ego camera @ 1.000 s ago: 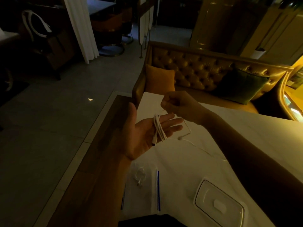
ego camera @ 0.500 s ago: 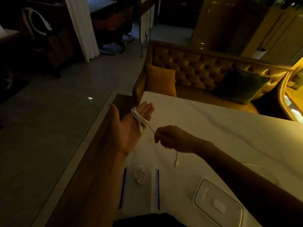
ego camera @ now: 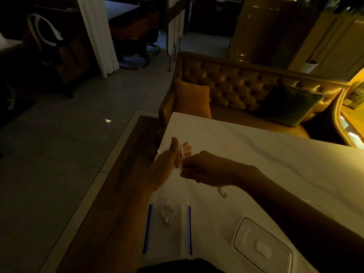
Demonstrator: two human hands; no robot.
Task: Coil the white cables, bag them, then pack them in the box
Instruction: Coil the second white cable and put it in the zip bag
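My left hand (ego camera: 169,164) is held flat and edge-on above the white table (ego camera: 266,154), fingers straight, with a white cable (ego camera: 180,154) looped several times round them. My right hand (ego camera: 204,168) sits just right of it and pinches the cable's loose end; the plug (ego camera: 222,193) dangles under my right wrist. Below the hands lies a clear zip bag (ego camera: 169,233) with blue edge strips, a coiled white cable (ego camera: 167,212) inside it. A clear plastic box (ego camera: 262,247) with its lid on stands at the lower right.
The table's left edge runs beside a dark wooden strip (ego camera: 110,203) and grey floor. A tufted leather sofa (ego camera: 236,85) with an orange cushion (ego camera: 192,99) and a dark green cushion (ego camera: 289,105) stands behind the table.
My left hand has turned from palm-up to edge-on. My right hand has come up close to the left fingers, and the free length of cable has grown shorter.
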